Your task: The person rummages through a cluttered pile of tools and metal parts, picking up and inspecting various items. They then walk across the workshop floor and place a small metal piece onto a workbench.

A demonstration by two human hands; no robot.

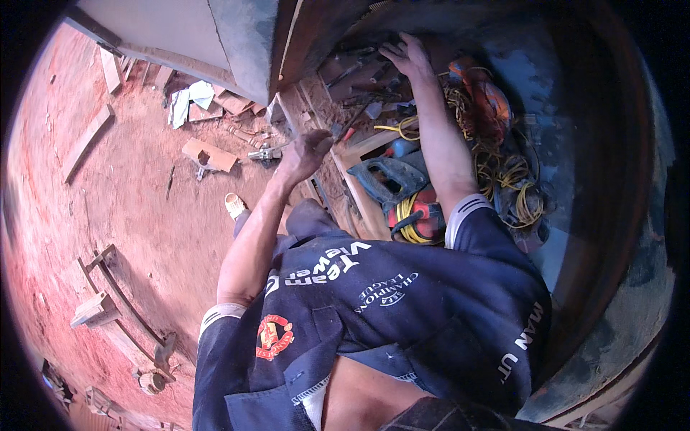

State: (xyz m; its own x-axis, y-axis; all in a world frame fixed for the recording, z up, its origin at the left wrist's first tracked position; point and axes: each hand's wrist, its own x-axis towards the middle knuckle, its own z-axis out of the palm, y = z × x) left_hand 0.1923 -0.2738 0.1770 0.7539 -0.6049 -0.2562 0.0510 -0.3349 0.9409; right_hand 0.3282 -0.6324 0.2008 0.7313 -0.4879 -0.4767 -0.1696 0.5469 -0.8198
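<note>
My left hand [310, 152] is closed above the wooden sill of a cabinet-like compartment. A thin dark rod [352, 123] runs from the fist toward the tools; whether the fingers grip it is unclear. My right hand [408, 56] reaches deep inside with its fingers apart, over a pile of dark hand tools [352, 70]. Beneath my right forearm lie a blue-grey power tool [388, 178] with a loop handle and a red tool [429, 215] wrapped in yellow cord. An orange power tool [489, 97] rests farther back, beside tangled yellow cords [521, 197].
A pale panel [183, 32] with a sharp corner juts out at the upper left. Wood offcuts [208, 154], white scraps [190, 100] and a metal clamp-like piece [266, 153] lie on the reddish ground. A long wood-and-metal frame [129, 316] stands at lower left. The compartment's dark curved wall [611, 144] bounds the right.
</note>
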